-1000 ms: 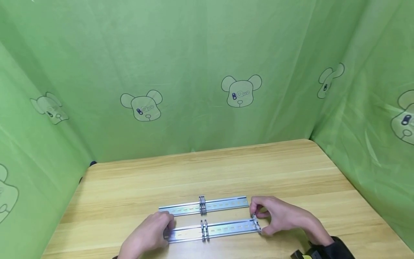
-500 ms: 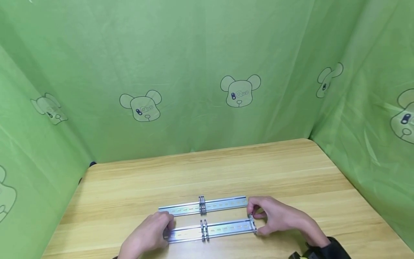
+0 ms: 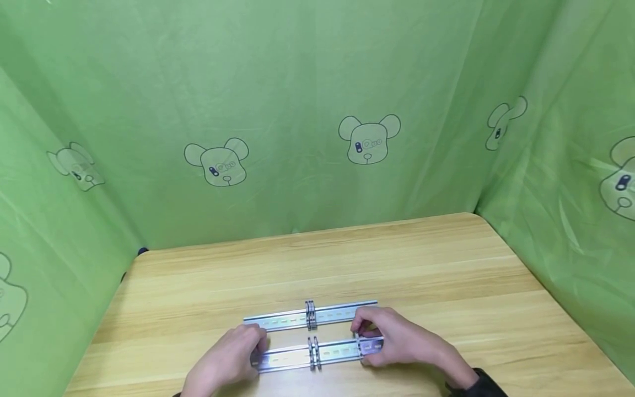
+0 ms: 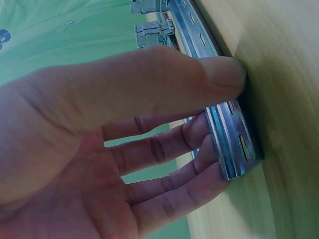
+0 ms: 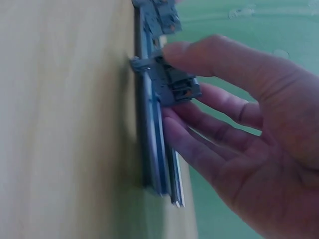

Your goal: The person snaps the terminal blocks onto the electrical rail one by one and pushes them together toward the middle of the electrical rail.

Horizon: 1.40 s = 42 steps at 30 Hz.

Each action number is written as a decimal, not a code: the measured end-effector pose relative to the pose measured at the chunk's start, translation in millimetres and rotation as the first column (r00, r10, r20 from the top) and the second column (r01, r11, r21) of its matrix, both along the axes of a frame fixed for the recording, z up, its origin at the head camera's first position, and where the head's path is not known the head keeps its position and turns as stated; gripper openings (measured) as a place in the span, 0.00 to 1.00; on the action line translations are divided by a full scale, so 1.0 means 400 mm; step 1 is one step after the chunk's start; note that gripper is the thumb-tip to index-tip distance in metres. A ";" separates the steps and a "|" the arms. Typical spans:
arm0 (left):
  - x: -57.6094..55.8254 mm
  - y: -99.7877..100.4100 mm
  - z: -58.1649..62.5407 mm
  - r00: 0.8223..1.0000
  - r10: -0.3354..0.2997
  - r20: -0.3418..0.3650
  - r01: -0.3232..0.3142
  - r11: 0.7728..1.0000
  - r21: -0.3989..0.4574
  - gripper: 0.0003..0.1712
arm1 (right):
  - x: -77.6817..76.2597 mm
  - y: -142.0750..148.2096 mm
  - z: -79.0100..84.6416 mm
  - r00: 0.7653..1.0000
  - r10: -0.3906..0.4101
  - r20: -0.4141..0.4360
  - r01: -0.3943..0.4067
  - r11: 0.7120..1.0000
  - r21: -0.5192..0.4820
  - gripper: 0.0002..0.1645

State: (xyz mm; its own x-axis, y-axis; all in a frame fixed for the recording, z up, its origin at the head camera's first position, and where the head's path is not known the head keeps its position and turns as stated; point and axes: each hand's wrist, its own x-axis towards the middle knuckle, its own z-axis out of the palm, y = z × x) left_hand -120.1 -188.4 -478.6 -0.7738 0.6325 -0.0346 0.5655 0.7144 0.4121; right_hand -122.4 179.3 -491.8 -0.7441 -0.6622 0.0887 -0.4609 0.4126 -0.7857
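Note:
Two slotted metal DIN rails lie parallel on the table. On the near rail (image 3: 342, 351), my left hand (image 3: 225, 355) holds the left end between thumb and fingers; in the left wrist view the thumb lies along one edge of it. My right hand (image 3: 399, 337) pinches a thin grey terminal block (image 5: 174, 82) that straddles the same rail, a short way in from its right end. Near that rail's middle stand a pair of thin terminal blocks (image 3: 314, 353) with a small gap between them. The right fingertips lie behind the pinched block in the right wrist view.
The far rail (image 3: 344, 314) carries a tight group of terminal blocks (image 3: 310, 315) near its middle, just beyond both hands. The wood-grain table (image 3: 297, 264) extends back to a green curtain (image 3: 297, 110) with bear-head prints, which also encloses both sides.
My right hand has moved left with the terminal block, from the near rail's right end to a spot further in along it. The left hand stays in place on the rail.

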 end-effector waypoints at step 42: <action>0.005 0.005 0.004 1.000 -0.001 -0.010 0.001 1.000 -0.001 0.21 | 0.030 -0.165 -0.031 0.983 -0.081 -0.164 0.078 0.997 -0.026 0.29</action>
